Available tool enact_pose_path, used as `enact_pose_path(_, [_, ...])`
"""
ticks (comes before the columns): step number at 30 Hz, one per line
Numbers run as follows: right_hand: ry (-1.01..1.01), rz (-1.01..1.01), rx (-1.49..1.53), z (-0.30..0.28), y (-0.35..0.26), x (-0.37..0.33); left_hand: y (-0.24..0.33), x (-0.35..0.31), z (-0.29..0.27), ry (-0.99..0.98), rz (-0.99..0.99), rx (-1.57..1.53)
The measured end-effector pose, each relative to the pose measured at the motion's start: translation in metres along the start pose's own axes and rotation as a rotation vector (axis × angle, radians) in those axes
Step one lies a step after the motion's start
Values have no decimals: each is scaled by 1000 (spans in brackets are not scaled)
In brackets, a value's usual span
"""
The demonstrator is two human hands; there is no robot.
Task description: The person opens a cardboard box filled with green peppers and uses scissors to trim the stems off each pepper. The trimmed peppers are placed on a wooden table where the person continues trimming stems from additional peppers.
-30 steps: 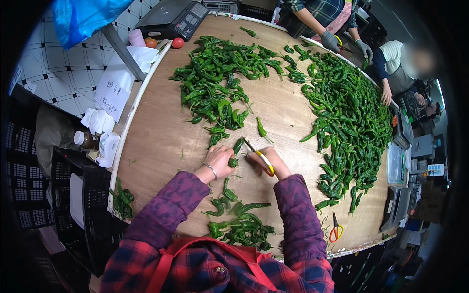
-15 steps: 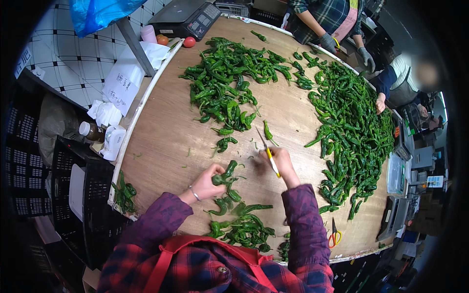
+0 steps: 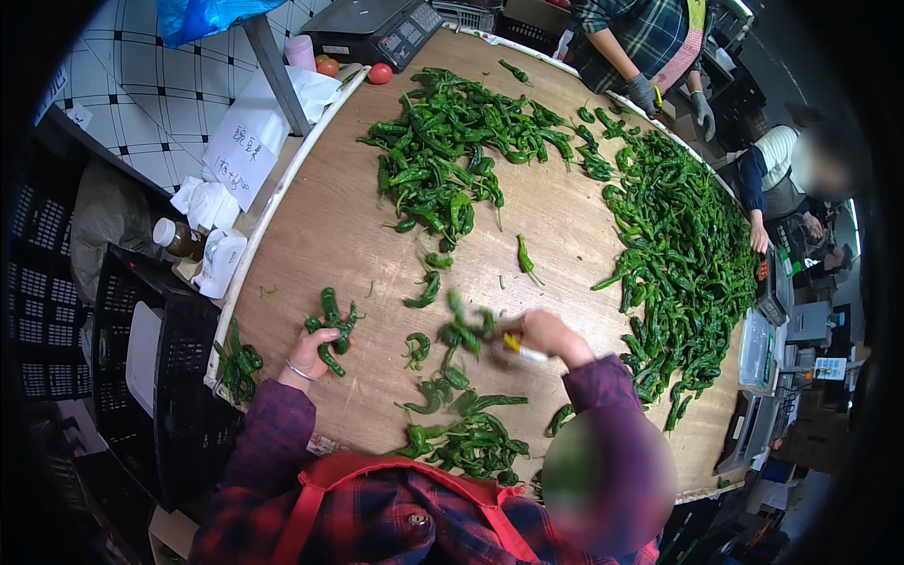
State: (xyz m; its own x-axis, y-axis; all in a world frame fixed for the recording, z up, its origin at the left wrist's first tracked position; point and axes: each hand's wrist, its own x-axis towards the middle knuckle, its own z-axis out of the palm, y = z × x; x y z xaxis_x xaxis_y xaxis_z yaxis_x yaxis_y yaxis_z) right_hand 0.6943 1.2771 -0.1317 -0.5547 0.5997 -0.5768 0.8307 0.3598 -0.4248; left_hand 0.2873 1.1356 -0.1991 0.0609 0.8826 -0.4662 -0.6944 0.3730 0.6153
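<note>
My left hand (image 3: 309,352), with a bracelet at its wrist, is closed on several green peppers (image 3: 330,318) at the left of the wooden table (image 3: 325,226). My right hand (image 3: 551,337) grips scissors (image 3: 527,352) with a yellow and white handle; their blades are lost in motion blur. Beside the scissors, a few blurred green peppers (image 3: 460,331) lie or move over the table; which, I cannot tell. Closer to me is a small heap of peppers (image 3: 471,444). A single pepper (image 3: 525,256) lies apart beyond my right hand.
Large pepper piles lie at the far middle (image 3: 461,141) and along the right (image 3: 678,245). A few peppers (image 3: 240,365) rest at the left edge by a black crate (image 3: 179,377). A scale (image 3: 377,33) stands at the back left. Two co-workers are across the table; one wears gloves (image 3: 643,96).
My left hand has moved left and slightly down, carrying peppers away from the middle. My right hand has lowered a little, its scissors turned, and peppers now blur beside it.
</note>
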Motion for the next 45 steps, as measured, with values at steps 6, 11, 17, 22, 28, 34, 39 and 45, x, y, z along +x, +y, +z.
enact_pose_path(6, [28,86,457,-2,-9,-37,-3,16,7,165,69,78])
enact_pose_path(11, [221,101,183,-16,-4,20,-8,32,4,236,74,148])
enact_pose_path(17, [222,93,70,-31,-10,71,-9,28,5,209,49,180])
enact_pose_path(22, [269,-45,145,-28,-19,67,-6,28,-10,94,-10,14])
enact_pose_path(28, [62,-176,556,-5,-72,-29,-13,23,46,-271,-294,-313])
enact_pose_path(34, [54,-416,519,46,-97,-64,-42,17,81,-480,-521,-330])
enact_pose_path(39, [96,-425,425,60,-97,-67,-50,18,52,-237,-262,-328])
enact_pose_path(45, [268,-355,261,34,-76,-29,-30,2,14,-59,-191,-299])
